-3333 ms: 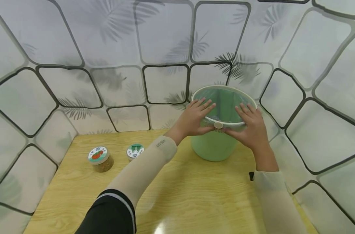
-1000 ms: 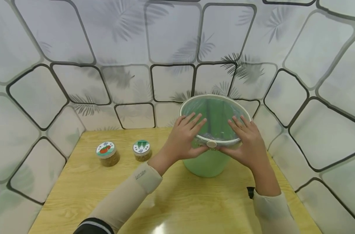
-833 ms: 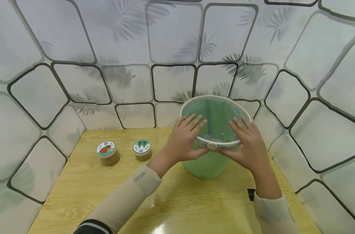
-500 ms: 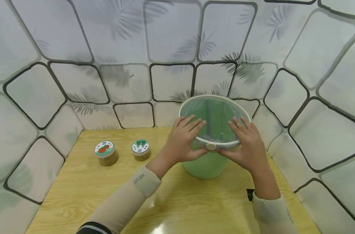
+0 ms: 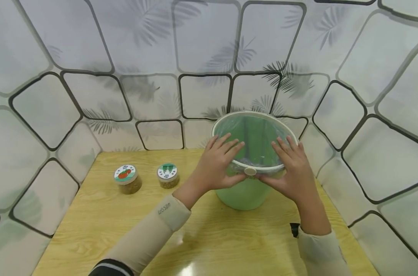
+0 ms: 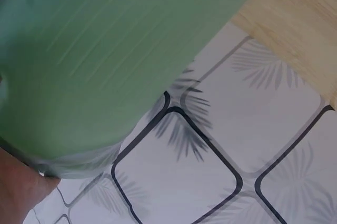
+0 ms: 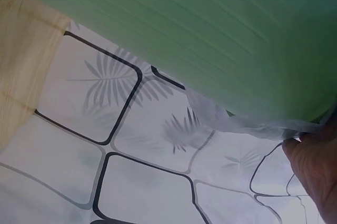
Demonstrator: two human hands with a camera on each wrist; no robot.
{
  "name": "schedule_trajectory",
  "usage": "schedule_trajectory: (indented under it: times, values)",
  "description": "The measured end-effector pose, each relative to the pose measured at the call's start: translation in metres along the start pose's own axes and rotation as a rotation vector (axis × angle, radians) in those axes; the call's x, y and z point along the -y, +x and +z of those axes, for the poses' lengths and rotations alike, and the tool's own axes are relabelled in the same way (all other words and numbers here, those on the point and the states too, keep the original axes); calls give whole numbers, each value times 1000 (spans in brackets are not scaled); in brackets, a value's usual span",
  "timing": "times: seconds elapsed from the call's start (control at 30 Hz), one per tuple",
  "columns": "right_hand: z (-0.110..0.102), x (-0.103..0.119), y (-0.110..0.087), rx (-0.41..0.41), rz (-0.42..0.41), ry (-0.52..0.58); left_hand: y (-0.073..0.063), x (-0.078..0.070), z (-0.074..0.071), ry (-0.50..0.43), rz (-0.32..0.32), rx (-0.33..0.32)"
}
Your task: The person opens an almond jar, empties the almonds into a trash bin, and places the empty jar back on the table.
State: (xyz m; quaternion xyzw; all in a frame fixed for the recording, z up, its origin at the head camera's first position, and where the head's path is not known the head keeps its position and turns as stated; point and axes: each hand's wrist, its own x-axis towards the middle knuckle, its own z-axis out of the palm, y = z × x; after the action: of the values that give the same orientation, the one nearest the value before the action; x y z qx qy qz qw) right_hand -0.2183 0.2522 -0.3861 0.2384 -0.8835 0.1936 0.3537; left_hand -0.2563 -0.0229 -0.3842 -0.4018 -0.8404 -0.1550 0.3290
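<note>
A light green trash can (image 5: 245, 197) with a white rim ring (image 5: 267, 169) stands on the wooden table, its mouth facing up. A clear plastic liner bag (image 5: 245, 161) lines it, and in the right wrist view the bag's edge (image 7: 242, 124) hangs loosely outside below the rim. My left hand (image 5: 215, 163) grips the rim at the left front, fingers spread over the mouth and thumb outside. Opposite it, my right hand (image 5: 295, 174) holds the right front the same way. Both thumbs point towards the round tab (image 5: 250, 171) at the rim's front.
Two lidded jars stand left of the can: one with a tomato-print lid (image 5: 125, 174), the other with a green leaf-print lid (image 5: 167, 171). Patterned wall covering (image 5: 207, 96) encloses the table (image 5: 226, 245) at the back and sides. A small black object (image 5: 294, 229) shows beside the right sleeve.
Since the oldest frame, the trash can has come nearer to me and a little left, with both hands on its rim. Over the last second the hands and can have barely moved.
</note>
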Motion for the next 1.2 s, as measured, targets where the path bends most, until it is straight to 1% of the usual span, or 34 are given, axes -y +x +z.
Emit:
schedule_trajectory:
  times: [0.07,0.13,0.33,0.6,0.77,0.93,1.2]
  values:
    - [1,1,0,-21,-8,-6,-1,1,-3,0,3,17]
    - [3,2,0,-45,-14,-26,-3,3,-6,-6,10,16]
    - [5,8,0,-113,-32,-66,-16,8,-13,-17,21,-40]
    - [9,29,5,-156,-78,-41,-48,21,-25,-24,-55,-38]
    - [12,39,7,-191,-101,-11,-64,30,-29,-43,-104,-41]
    - [16,49,10,-197,-123,7,-78,34,-31,-44,-147,-35]
    - [20,64,12,-196,-178,4,-101,43,-29,-36,-178,-31]
